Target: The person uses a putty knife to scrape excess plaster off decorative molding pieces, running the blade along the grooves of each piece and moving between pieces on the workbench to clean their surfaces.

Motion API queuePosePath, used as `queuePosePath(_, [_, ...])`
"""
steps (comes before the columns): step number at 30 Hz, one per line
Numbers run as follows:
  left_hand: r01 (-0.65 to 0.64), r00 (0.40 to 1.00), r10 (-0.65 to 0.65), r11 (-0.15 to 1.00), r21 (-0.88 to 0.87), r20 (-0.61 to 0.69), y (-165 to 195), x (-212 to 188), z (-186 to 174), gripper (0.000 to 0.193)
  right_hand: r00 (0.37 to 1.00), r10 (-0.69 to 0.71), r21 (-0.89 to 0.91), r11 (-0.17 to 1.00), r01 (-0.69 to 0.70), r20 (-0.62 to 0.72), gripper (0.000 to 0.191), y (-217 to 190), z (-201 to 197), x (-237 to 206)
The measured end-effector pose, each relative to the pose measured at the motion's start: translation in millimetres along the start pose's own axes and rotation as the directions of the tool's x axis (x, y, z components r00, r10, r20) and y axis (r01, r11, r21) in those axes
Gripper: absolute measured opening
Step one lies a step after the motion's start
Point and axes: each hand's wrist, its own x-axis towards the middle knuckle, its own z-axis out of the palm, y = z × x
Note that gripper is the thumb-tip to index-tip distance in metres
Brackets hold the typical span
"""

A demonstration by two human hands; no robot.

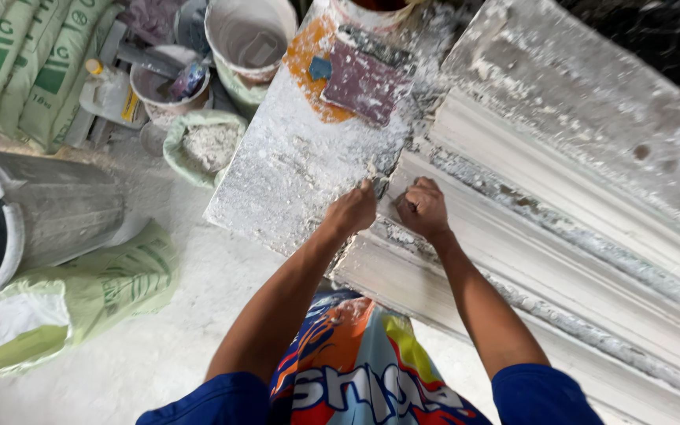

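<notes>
Both hands curl closed side by side on the white plaster moulding (513, 236), at centre. The left hand (352, 211) pinches a small scraper (377, 182); the right hand (423, 208), at its three o'clock, is fisted, contents hidden.

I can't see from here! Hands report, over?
Left hand and right hand fisted, pressing small scraper onto long white plaster moulding. Nothing blocking.
</notes>
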Motion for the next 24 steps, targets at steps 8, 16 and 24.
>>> queuePosePath(8, [-0.054,0.995,0.08,0.937,0.345,-0.061,7.3,-21.1,-10.6,0.026,0.991,-0.131,-0.168,0.977,0.13,0.002,0.019,7.8,-19.6,20.8])
queuePosePath(16, [-0.105,0.994,0.097,0.891,0.441,0.04,12.2,-9.3,-19.7,0.017,0.997,0.038,-0.232,0.971,-0.051,-0.06,0.017,8.5,-4.1,10.0])
queuePosePath(24, [0.091,0.98,-0.133,0.962,0.258,0.149,38.4,31.7,-10.9,0.021,0.999,0.002,-0.253,0.967,-0.015,-0.053,0.014,14.3,2.0,7.5])
